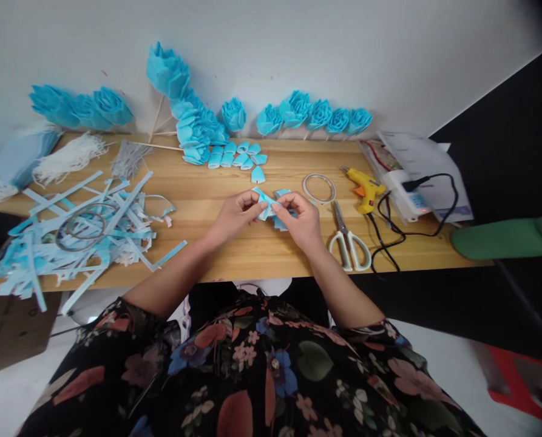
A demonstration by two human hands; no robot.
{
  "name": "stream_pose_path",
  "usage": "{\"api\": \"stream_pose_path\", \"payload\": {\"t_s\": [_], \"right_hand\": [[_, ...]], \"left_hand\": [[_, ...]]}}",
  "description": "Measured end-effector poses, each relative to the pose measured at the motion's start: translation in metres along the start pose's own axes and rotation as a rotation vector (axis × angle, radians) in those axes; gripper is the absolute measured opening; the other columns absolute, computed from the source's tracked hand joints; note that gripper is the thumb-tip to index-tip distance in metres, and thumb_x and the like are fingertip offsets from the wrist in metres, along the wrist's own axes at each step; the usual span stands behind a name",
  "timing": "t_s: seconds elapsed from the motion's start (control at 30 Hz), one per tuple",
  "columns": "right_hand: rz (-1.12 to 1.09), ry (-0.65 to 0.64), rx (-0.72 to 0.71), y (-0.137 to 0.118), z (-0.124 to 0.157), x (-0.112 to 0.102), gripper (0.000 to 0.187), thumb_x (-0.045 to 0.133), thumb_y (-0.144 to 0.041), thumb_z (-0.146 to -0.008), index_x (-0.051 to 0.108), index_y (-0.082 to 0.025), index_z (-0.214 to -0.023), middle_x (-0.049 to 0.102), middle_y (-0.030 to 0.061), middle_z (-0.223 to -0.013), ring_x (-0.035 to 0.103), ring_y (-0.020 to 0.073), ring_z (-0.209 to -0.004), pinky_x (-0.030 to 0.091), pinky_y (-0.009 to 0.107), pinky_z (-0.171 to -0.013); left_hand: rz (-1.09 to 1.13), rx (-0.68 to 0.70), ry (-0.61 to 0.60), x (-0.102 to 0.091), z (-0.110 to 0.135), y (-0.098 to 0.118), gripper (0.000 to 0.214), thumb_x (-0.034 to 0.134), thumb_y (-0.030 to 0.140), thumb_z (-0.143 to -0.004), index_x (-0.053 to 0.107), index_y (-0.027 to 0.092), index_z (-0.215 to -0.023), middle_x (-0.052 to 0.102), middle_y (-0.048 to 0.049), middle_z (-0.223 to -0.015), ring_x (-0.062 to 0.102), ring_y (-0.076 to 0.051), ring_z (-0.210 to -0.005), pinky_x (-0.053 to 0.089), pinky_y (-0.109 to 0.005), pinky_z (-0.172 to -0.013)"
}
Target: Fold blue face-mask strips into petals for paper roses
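Between my left hand (242, 213) and my right hand (300, 218) is a small blue fabric piece (265, 205), pinched by the fingers of both. It looks folded, pale on one side and bright blue on the other. More blue pieces (280, 223) lie under and behind my right hand, partly hidden by it. Just beyond my hands a single petal-shaped piece (257, 175) rests on the table, and past it several rolled blue petals (241, 159) sit in rows.
Blue fabric flowers (320, 114) on sticks lean along the wall. Cut strips (84, 224) are heaped at left, near white cords (70, 159). To the right are a wire ring (319, 176), scissors (347, 243), a yellow glue gun (364, 187) and a power strip (405, 197) with black cable.
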State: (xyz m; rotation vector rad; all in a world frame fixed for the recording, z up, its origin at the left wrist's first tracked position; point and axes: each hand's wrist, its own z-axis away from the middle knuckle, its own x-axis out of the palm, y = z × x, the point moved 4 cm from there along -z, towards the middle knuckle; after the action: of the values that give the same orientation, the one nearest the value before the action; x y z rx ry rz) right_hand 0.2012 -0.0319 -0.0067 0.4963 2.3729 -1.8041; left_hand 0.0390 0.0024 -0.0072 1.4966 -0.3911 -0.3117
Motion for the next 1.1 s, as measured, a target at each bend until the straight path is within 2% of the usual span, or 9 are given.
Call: {"api": "stream_pose_path", "payload": {"t_s": [0.13, 0.3, 0.5, 0.67, 0.87, 1.0, 1.1], "right_hand": [[0.106, 0.054, -0.076, -0.005, 0.000, -0.001, 0.008, 0.067, -0.029, -0.085, 0.064, -0.023, -0.081, 0.066, -0.0020, -0.074, 0.057, 0.0129, -0.067, 0.048, 0.028, -0.068], [0.299, 0.124, -0.271, -0.012, 0.003, 0.001, 0.009, 0.063, -0.029, -0.089, 0.062, -0.025, -0.080, 0.066, 0.0014, -0.078, 0.058, 0.0183, -0.076, 0.048, 0.036, -0.077], [0.341, 0.054, -0.381, -0.019, 0.007, 0.003, 0.008, 0.058, -0.030, -0.093, 0.065, -0.027, -0.090, 0.069, 0.0029, -0.084, 0.061, 0.0208, -0.081, 0.049, 0.039, -0.079], [0.265, 0.033, -0.370, -0.022, 0.007, 0.001, 0.019, 0.050, -0.030, -0.099, 0.068, -0.027, -0.095, 0.071, 0.0029, -0.087, 0.062, 0.0199, -0.083, 0.049, 0.039, -0.082], [0.179, 0.011, -0.241, -0.016, 0.005, 0.001, 0.017, 0.056, -0.035, -0.096, 0.070, -0.026, -0.094, 0.073, 0.0018, -0.087, 0.064, 0.0184, -0.080, 0.051, 0.036, -0.081], [0.086, -0.027, -0.173, -0.013, 0.007, 0.001, 0.019, 0.054, -0.036, -0.098, 0.070, -0.026, -0.100, 0.073, 0.0009, -0.084, 0.066, 0.0166, -0.077, 0.053, 0.034, -0.079], [0.088, -0.013, -0.144, -0.010, 0.006, 0.002, 0.015, 0.059, -0.035, -0.094, 0.069, -0.025, -0.100, 0.072, -0.0004, -0.081, 0.065, 0.0155, -0.073, 0.053, 0.032, -0.075]], "left_hand": [[-0.049, 0.052, 0.000, 0.003, 0.000, -0.001, 0.022, 0.072, 0.031, -0.083, 0.057, 0.018, -0.075, 0.059, 0.0015, -0.068, 0.049, -0.008, -0.058, 0.040, -0.021, -0.056], [-0.059, 0.059, 0.040, 0.004, -0.001, -0.004, 0.022, 0.072, 0.032, -0.082, 0.057, 0.017, -0.075, 0.057, 0.0031, -0.065, 0.048, -0.007, -0.056, 0.039, -0.020, -0.055], [-0.021, 0.003, 0.050, 0.003, -0.001, -0.002, 0.021, 0.072, 0.031, -0.083, 0.057, 0.018, -0.076, 0.058, 0.0042, -0.058, 0.050, -0.007, -0.050, 0.041, -0.019, -0.051], [0.000, -0.018, 0.068, 0.001, 0.000, 0.001, 0.019, 0.072, 0.028, -0.084, 0.058, 0.017, -0.077, 0.060, 0.0038, -0.059, 0.053, -0.007, -0.050, 0.044, -0.019, -0.052], [0.026, -0.011, 0.048, 0.001, 0.000, 0.001, 0.018, 0.072, 0.026, -0.084, 0.058, 0.017, -0.076, 0.060, 0.0035, -0.062, 0.053, -0.006, -0.051, 0.044, -0.019, -0.053], [0.026, -0.006, 0.047, 0.000, 0.000, -0.001, 0.020, 0.073, 0.030, -0.084, 0.059, 0.017, -0.078, 0.061, 0.0031, -0.063, 0.053, -0.006, -0.052, 0.044, -0.019, -0.053], [0.039, -0.001, 0.036, 0.000, 0.000, -0.002, 0.023, 0.074, 0.033, -0.082, 0.058, 0.016, -0.077, 0.062, 0.0028, -0.064, 0.053, -0.006, -0.052, 0.044, -0.019, -0.053]]}}
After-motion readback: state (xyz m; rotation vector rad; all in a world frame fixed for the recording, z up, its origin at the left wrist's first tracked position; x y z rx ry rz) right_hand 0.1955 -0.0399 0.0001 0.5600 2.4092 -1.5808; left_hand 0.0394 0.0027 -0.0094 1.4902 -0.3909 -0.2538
